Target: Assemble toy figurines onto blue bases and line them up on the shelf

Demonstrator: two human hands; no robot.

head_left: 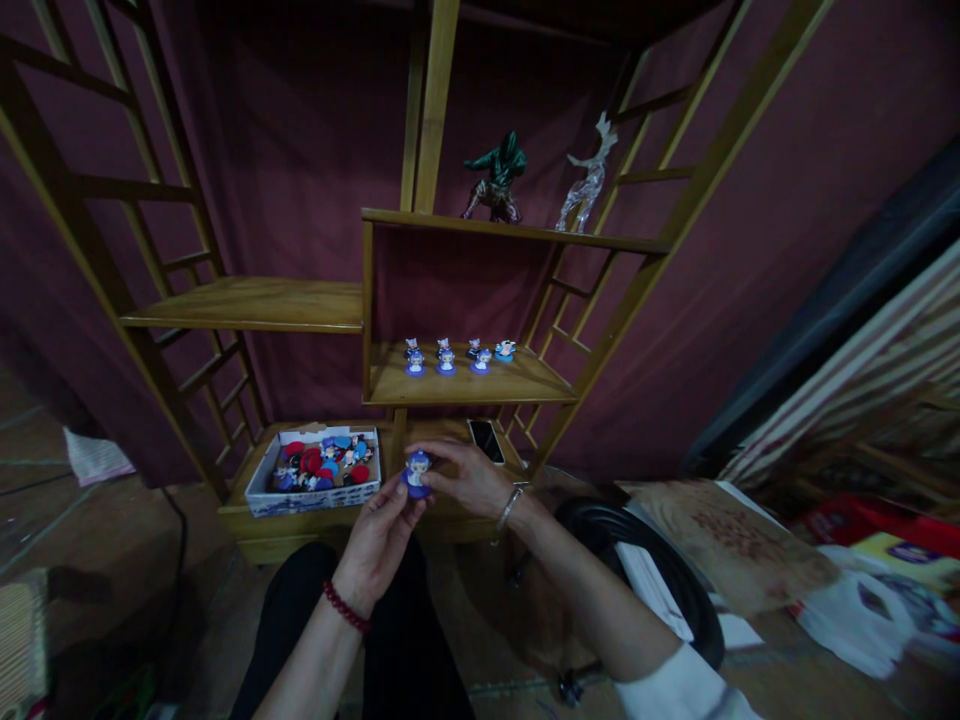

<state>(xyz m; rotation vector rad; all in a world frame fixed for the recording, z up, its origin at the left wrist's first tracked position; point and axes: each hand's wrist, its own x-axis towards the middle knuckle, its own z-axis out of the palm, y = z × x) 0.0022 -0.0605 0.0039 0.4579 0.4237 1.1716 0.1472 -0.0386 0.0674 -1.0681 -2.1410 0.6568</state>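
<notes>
A small purple-and-white figurine on a round purple base is held upright between both hands, above the front of the low shelf. My left hand grips its base from below and the left. With fingers closed about its head and right side, my right hand holds it too. To the left stands an open cardboard box of loose figurines and red and blue round bases. Beyond the hands, on the middle shelf, several little figurines stand in two rows, the front ones purple and white.
A phone lies on the low shelf behind my right hand. Higher up stand a dark green crouching statue and a clear deer statue. At right on the floor are a black coil, a flat board and a plastic bag.
</notes>
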